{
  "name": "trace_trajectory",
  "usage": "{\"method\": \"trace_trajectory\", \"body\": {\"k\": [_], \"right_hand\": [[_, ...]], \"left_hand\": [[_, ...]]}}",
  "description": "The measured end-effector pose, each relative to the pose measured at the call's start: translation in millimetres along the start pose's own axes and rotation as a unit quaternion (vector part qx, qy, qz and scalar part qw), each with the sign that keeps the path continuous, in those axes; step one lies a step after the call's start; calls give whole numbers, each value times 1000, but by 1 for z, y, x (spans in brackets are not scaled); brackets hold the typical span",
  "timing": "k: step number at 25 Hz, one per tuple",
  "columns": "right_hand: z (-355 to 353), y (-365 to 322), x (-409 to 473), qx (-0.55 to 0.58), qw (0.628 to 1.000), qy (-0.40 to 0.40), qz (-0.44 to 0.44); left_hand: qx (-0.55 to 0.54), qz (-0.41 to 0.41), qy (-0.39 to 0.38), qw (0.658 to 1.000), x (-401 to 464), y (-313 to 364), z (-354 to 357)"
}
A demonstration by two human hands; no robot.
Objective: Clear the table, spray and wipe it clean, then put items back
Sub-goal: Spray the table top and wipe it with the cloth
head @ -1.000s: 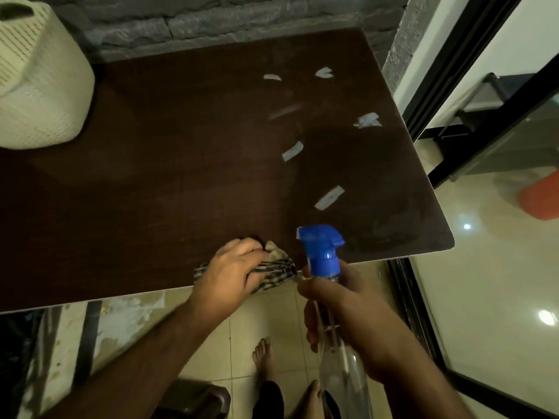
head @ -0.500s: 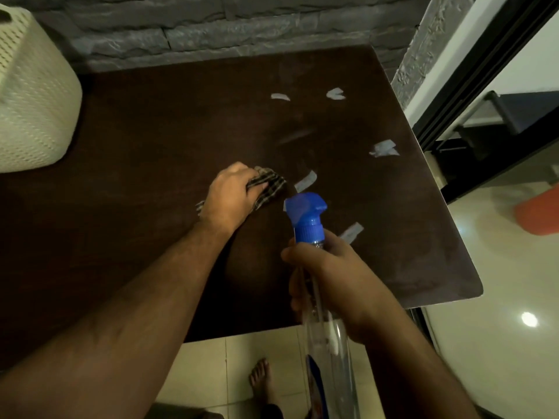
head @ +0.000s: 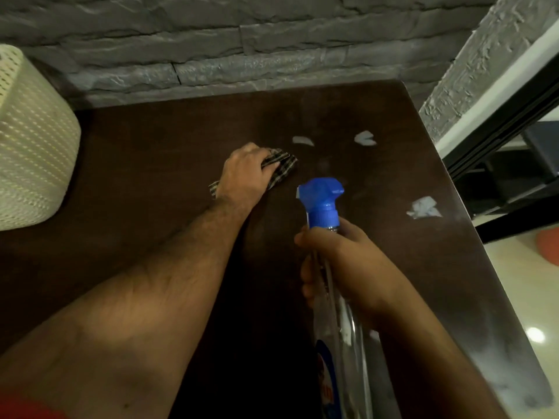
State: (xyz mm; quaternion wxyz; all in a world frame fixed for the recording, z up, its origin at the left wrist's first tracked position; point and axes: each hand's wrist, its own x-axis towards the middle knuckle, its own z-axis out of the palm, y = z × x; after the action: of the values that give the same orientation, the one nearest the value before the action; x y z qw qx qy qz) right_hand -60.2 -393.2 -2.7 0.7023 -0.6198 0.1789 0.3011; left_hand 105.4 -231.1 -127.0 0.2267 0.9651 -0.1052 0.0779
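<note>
We press the checked cloth flat on the table with our left hand, fingers curled over it; our right hand grips the spray bottle; sweep toward the 3 scraps

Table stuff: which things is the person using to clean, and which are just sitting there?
Being used:
left hand pressing the checked cloth on the brown table
right hand gripping the spray bottle

Just sitting there:
cream basket at the table's left
white scraps near the right edge
orange thing on the floor
</note>
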Motion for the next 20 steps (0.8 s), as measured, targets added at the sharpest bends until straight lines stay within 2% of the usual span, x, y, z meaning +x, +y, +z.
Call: {"method": "trace_trajectory", "body": {"k": [8,12,20], "right_hand": [[-46,-55,68,-26,998,-47,36],[-78,-81,100,-31,997,-68,12],[-121,-123,144,-64,994,-89,2]], "left_hand": [[4,-37,38,999,101,-14,16],[32,-44,46,997,147,-16,29],[51,-48,63,996,171,-16,35]]}}
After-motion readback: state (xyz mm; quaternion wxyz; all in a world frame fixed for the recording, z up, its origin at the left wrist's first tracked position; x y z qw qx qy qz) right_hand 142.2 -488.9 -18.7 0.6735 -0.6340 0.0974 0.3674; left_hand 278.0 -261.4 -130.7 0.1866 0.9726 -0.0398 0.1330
